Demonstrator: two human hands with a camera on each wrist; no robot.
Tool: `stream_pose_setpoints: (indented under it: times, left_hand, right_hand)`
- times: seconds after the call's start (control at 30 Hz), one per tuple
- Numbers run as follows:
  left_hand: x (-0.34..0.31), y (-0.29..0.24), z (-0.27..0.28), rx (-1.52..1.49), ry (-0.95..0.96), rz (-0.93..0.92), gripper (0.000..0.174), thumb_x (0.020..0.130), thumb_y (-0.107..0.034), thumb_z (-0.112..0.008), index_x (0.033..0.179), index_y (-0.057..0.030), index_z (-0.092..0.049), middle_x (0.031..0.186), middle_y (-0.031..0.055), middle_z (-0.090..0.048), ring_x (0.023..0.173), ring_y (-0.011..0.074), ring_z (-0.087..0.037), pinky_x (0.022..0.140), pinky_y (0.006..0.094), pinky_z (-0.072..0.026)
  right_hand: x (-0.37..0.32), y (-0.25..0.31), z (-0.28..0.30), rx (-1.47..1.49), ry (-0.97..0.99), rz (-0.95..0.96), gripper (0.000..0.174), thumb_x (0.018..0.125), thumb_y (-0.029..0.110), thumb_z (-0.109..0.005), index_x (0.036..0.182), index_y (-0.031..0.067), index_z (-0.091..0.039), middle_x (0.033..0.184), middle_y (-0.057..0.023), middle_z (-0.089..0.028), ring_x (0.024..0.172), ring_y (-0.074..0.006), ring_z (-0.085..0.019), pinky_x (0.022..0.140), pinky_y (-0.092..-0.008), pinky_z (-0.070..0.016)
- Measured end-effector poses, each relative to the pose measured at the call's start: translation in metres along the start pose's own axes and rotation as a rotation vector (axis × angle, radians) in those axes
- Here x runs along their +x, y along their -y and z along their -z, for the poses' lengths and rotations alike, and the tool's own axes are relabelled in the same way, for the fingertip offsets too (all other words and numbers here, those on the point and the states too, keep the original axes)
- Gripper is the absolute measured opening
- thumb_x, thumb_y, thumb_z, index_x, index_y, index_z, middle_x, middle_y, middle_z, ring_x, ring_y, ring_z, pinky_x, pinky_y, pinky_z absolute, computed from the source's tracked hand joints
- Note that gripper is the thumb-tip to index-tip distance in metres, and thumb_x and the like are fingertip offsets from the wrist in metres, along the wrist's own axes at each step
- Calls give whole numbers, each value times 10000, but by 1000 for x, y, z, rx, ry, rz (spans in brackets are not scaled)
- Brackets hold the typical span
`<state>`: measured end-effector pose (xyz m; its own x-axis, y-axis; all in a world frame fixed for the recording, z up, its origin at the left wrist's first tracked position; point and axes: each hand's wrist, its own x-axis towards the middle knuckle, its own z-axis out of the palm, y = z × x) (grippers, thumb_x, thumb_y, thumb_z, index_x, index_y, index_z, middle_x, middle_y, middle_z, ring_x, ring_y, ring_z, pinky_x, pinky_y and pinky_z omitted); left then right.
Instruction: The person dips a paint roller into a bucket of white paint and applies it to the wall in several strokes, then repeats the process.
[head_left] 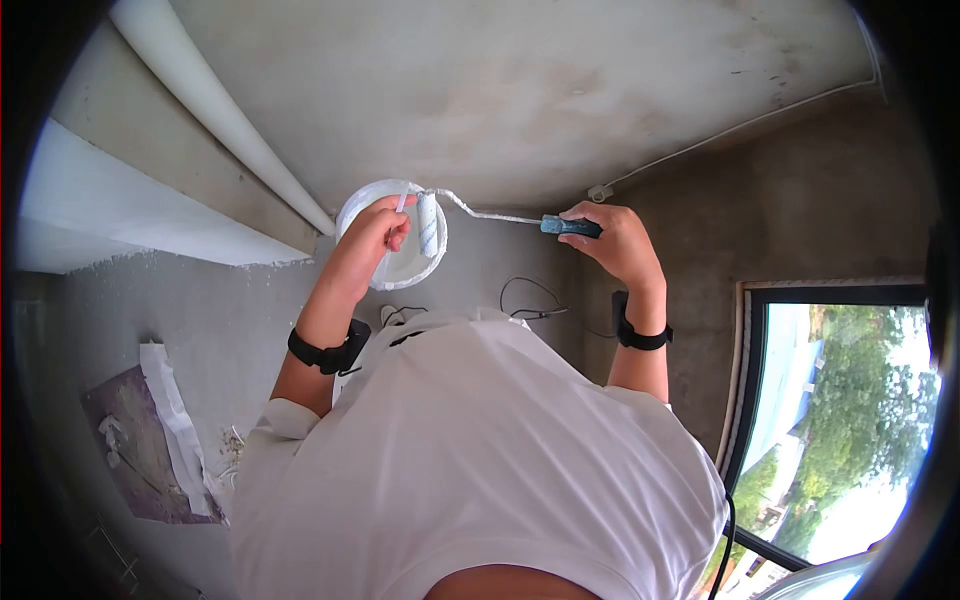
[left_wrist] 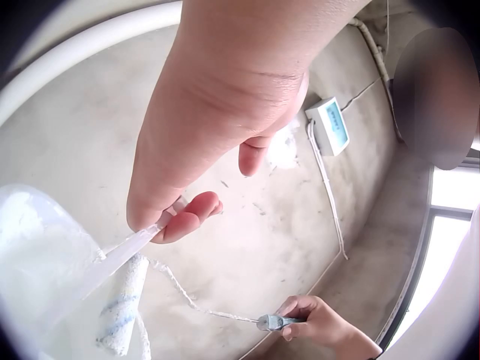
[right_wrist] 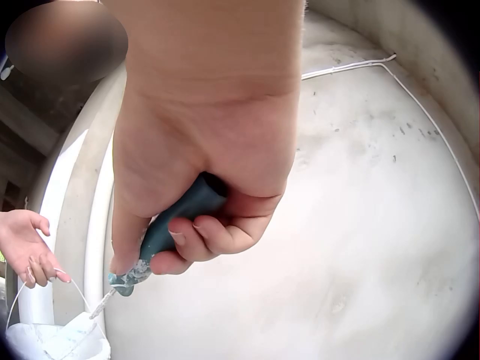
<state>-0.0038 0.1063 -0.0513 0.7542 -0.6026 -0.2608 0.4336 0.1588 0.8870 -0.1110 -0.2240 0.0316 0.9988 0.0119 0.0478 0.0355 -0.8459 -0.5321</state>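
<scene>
My left hand [head_left: 374, 236] holds the translucent handle [left_wrist: 124, 251] of a white bucket [head_left: 410, 283], its fingers curled round the strip. Inside the bucket's round opening is whitish paint or residue, smeared on the rim. My right hand [head_left: 625, 245] grips the dark teal grip of a paint roller [right_wrist: 180, 214], thumb and fingers wrapped round it. From there the roller's bent, paint-crusted rod [head_left: 495, 215] runs left to the bucket. Its white roller cover [head_left: 428, 225], with faint blue stripes, overlaps the bucket's right side, close beside my left fingers.
A patchy grey wall [head_left: 500, 90] rises ahead, with a thick white pipe [head_left: 220, 110] along the left. A window [head_left: 850, 420] is at lower right. Thin black cable [head_left: 535, 312] lies on the floor near my body. Board with white paper [head_left: 175, 425] lies at lower left.
</scene>
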Motion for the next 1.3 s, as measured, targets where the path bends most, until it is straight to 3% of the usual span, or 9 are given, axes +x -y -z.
stream_pose_setpoints:
  times: [0.2, 0.43, 0.57, 0.77, 0.87, 1.03, 1.1, 1.13, 1.3]
  left_hand:
    - [28, 2, 32, -115, 33, -3, 426, 954, -191, -473, 1298, 56, -521, 840, 9, -517, 745, 96, -446, 716, 255, -390]
    - [52, 9, 45, -178, 13, 12, 361, 964, -241, -511, 1213, 14, -573, 787, 15, -529, 690, 107, -475, 679, 263, -399]
    - [62, 20, 43, -154, -26, 21, 326, 948, -248, -540, 1165, -12, -597, 766, 17, -536, 663, 114, -486, 657, 271, -403]
    - [73, 42, 44, -87, -159, 44, 314, 929, -233, -538, 1140, -16, -621, 762, 18, -535, 648, 111, -481, 632, 272, -419]
    - [72, 48, 41, -60, -211, 57, 329, 921, -250, -564, 1146, -18, -624, 771, 11, -532, 640, 104, -486, 610, 267, -426]
    - [73, 68, 38, -102, -271, 73, 227, 908, -253, -587, 1013, -57, -631, 754, 3, -524, 608, 104, -484, 587, 263, -422]
    - [76, 74, 39, -107, -286, 66, 210, 911, -263, -595, 970, -65, -625, 740, 3, -523, 599, 107, -485, 580, 267, -423]
    - [78, 76, 39, -106, -297, 68, 202, 914, -273, -603, 928, -72, -619, 727, 4, -522, 591, 109, -487, 573, 270, -424]
    - [78, 76, 36, -138, -319, 49, 244, 919, -320, -636, 842, -94, -589, 704, 5, -519, 567, 111, -482, 564, 276, -428]
  right_hand:
    - [-11, 8, 10, -14, -87, -135, 266, 747, 123, -824, 989, 73, -726, 857, -123, -730, 792, -294, -703, 717, -352, -538]
    - [-14, 0, 88, -60, -366, -214, 278, 737, 124, -836, 984, 58, -727, 836, -108, -727, 738, -266, -679, 703, -337, -524]
    - [14, -5, 155, -139, -529, -99, 257, 764, 112, -820, 979, 26, -708, 799, -139, -707, 707, -240, -669, 686, -327, -519]
    - [80, 39, 259, -228, -715, 235, 236, 786, 84, -818, 984, 16, -709, 731, -102, -657, 629, -163, -525, 643, -289, -469]
    - [114, 65, 300, -260, -747, 346, 218, 808, 78, -806, 980, 6, -692, 773, -64, -655, 674, -121, -536, 650, -264, -455]
    - [164, 107, 342, -369, -808, 432, 213, 833, 102, -796, 999, 22, -689, 807, -50, -671, 685, -116, -544, 659, -261, -458]
    - [182, 120, 350, -446, -878, 533, 262, 838, 219, -806, 1035, 66, -728, 677, -40, -593, 595, -124, -457, 565, -271, -380]
    - [179, 134, 352, -486, -851, 415, 262, 860, 179, -785, 1084, 63, -714, 727, -43, -622, 642, -121, -503, 610, -270, -419]
    - [204, 147, 367, -466, -859, 501, 278, 866, 215, -783, 1087, 62, -712, 692, -38, -584, 617, -129, -477, 580, -284, -404]
